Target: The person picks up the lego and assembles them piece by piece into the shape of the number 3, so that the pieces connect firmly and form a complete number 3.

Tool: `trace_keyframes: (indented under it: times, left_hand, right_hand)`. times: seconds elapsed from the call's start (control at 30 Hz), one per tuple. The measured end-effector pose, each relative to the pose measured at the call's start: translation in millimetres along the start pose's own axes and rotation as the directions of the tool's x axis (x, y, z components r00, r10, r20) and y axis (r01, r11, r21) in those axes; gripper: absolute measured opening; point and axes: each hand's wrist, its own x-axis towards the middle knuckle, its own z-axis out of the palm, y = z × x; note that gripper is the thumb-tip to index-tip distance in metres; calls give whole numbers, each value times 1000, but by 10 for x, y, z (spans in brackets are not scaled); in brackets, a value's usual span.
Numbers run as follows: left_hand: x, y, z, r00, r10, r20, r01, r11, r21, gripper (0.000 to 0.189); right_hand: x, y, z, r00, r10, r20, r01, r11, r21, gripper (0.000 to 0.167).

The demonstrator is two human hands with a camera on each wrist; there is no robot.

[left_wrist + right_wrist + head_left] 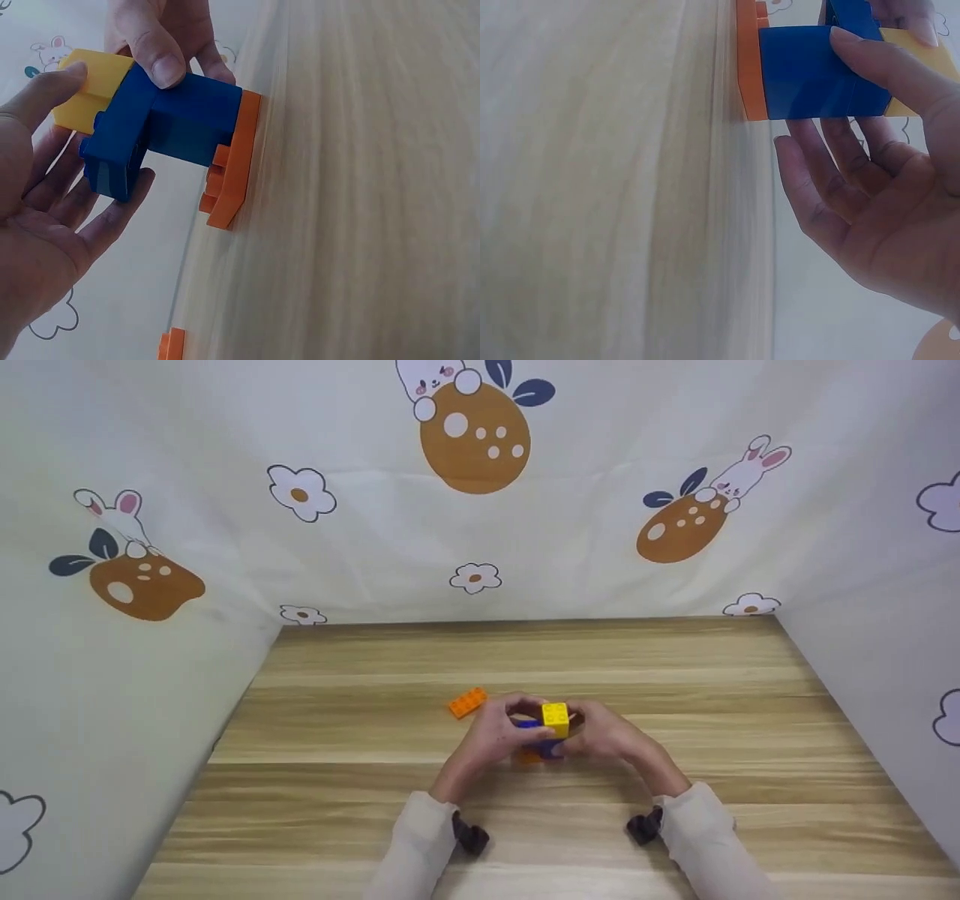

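Observation:
Both hands hold a small stack of toy building bricks upright over the middle of the table. My left hand (495,731) has its thumb on the yellow brick (555,721) at the top, with fingers spread around the far side. Below the yellow one, a blue brick (116,150) juts out over a lower blue block (195,116). At the bottom is a thin orange brick (240,165), right at the tabletop, its studs showing on one side. My right hand (885,187) grips the blue part between its thumb and fingers.
A loose orange brick (468,703) lies studs up on the wood-grain table (337,802), behind and left of the hands. Pale printed cloth (360,540) encloses the table at the back and both sides.

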Motion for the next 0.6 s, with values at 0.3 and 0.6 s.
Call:
trace_keyframes:
  times: [0.3,0.6]
  left_hand:
    - [-1,-17,-7,997,60,39,-59,998,-18,47]
    - [8,-25,-298,982,182,-46,-184,982,-43,47]
  right_hand:
    - [-40,45,-26,998,-65,-7,66,997,41,53]
    - [-8,27,2,999,-33,8,32,998,62,51]
